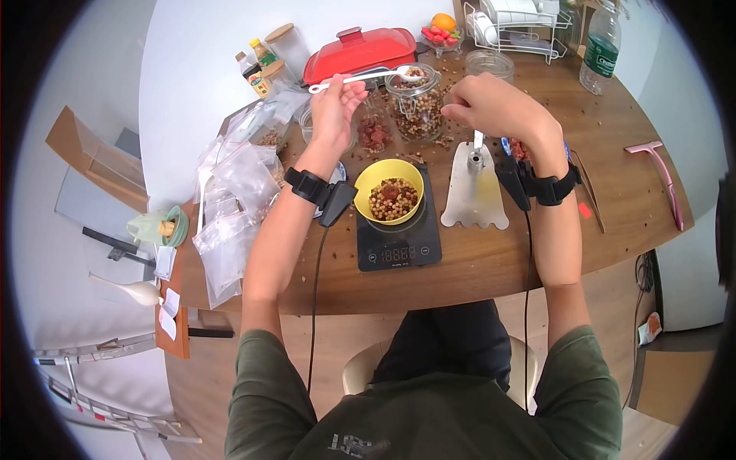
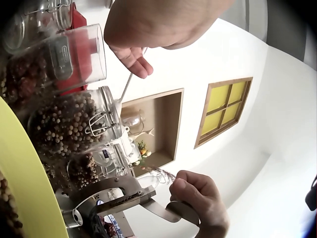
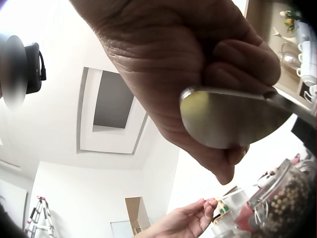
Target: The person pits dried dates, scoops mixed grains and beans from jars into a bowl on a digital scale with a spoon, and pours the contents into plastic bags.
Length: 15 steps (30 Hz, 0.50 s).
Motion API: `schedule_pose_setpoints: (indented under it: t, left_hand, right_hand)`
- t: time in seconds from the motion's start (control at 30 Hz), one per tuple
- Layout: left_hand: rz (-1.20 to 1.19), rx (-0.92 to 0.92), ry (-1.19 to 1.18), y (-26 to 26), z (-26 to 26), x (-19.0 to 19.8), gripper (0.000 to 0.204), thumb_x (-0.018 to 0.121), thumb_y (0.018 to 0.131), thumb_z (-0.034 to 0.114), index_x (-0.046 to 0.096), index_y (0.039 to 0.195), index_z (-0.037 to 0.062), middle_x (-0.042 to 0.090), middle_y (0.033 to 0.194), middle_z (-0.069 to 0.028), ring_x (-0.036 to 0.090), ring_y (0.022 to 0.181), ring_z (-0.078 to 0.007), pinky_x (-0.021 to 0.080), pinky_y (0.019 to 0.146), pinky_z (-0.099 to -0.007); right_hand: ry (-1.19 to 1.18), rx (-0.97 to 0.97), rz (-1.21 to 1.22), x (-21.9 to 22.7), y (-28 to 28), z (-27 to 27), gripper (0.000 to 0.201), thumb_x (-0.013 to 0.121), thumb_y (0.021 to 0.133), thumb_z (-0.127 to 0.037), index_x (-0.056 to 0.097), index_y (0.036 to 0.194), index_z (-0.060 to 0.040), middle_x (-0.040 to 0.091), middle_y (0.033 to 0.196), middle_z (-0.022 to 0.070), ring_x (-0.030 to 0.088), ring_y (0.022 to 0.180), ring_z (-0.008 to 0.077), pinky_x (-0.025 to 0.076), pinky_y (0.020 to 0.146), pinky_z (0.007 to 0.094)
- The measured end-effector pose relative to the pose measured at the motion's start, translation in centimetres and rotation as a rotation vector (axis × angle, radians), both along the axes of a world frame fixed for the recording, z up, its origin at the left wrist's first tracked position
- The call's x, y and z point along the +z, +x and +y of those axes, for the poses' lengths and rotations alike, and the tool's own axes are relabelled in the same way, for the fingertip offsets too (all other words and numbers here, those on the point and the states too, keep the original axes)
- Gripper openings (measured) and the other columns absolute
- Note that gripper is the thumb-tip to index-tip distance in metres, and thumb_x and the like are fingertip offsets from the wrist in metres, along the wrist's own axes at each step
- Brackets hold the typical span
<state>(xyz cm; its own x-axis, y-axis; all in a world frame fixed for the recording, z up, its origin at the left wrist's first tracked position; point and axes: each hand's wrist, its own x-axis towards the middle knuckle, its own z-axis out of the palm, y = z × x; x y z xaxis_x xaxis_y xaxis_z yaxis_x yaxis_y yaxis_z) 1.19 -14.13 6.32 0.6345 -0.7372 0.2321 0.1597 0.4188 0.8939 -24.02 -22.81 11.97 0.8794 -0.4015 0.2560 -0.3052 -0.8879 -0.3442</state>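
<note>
My left hand (image 1: 335,111) pinches the handle of a white spoon (image 1: 360,76) near its end. The spoon's bowl, with some beans in it, lies over the mouth of a clip-top glass jar (image 1: 418,111) full of mixed beans. My right hand (image 1: 491,103) hovers with curled fingers right at the curved lever (image 2: 168,212) of a metal stand (image 1: 473,195); I cannot tell whether it holds anything. In the right wrist view, the lever's broad end (image 3: 233,119) overlaps the palm. Below stands a yellow bowl (image 1: 389,169) of beans with a reddish piece, on a black scale (image 1: 399,259).
Plastic bags (image 1: 230,192) cover the table's left side. A jar of reddish pieces (image 1: 374,130) and a red lidded cooker (image 1: 360,54) stand behind. At right are a plastic bottle (image 1: 600,50), tweezers (image 1: 589,192) and a pink tool (image 1: 665,180). Loose beans dot the table.
</note>
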Motion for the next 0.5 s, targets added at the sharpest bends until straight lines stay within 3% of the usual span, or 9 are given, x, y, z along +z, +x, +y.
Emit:
schedule_pose_setpoints:
  t: [0.17, 0.27, 0.5]
  left_hand:
    - [0.082, 0.014, -0.048, 0.1, 1.0, 0.6, 0.02, 0.048, 0.093, 0.014, 0.053, 0.099, -0.0041, 0.062, 0.09, -0.0148, 0.061, 0.085, -0.0199, 0.052, 0.078, -0.0309]
    - [0.135, 0.008, -0.084, 0.3, 2.1, 1.1, 0.021, 0.045, 0.095, 0.016, 0.051, 0.099, -0.0036, 0.061, 0.086, -0.0145, 0.062, 0.08, -0.0199, 0.053, 0.074, -0.0315]
    - [0.125, 0.016, -0.132, 1.2, 8.2, 1.8, 0.023, 0.048, 0.093, 0.016, 0.051, 0.103, -0.0046, 0.061, 0.09, -0.0142, 0.06, 0.085, -0.0192, 0.052, 0.077, -0.0305]
  right_hand:
    - [0.0, 0.008, -0.028, -0.4, 0.1, -0.4, 0.027, 0.055, 0.084, -0.023, 0.059, 0.076, 0.0023, 0.056, 0.065, 0.02, 0.053, 0.061, 0.0344, 0.041, 0.058, 0.0411]
    - [0.003, 0.0, -0.027, -0.3, 0.0, -0.3, 0.028, 0.055, 0.084, -0.023, 0.059, 0.076, 0.0026, 0.056, 0.065, 0.0201, 0.053, 0.061, 0.0345, 0.041, 0.058, 0.0407]
    - [-0.055, 0.006, -0.049, -0.6, 0.1, -0.5, 0.032, 0.056, 0.084, -0.026, 0.057, 0.073, 0.0038, 0.053, 0.063, 0.0205, 0.049, 0.057, 0.0334, 0.04, 0.055, 0.0402]
